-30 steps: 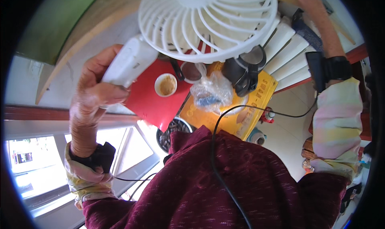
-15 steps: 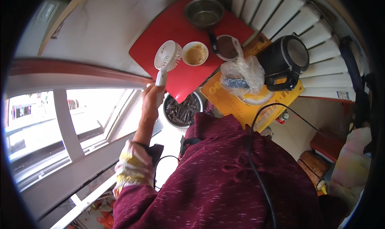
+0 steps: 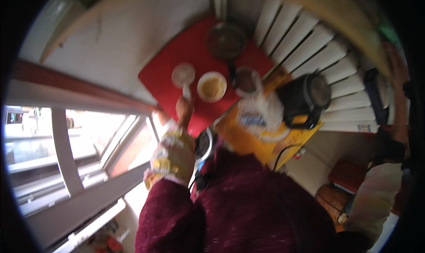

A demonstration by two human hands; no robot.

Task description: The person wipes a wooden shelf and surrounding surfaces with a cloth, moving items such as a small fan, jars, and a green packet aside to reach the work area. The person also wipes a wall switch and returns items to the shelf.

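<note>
My left hand is closed around the handle of a small white handheld fan. Its round head is over the red tabletop, just left of a white bowl holding something tan. Whether the fan touches the surface, I cannot tell. On the far right, my right arm in a pale sleeve reaches upward. The right hand is smeared at the dark rim beside a wooden edge, its fingers unclear.
Behind the bowl are a dark pan and a round lidded container. A clear plastic bag and black kettle sit by a yellow box. White radiator flanks them; windows lie left.
My left hand has carried the fan slightly right and down in view, its head now facing up more. The right arm has risen along the right rim. The whole view has shifted and blurred.
</note>
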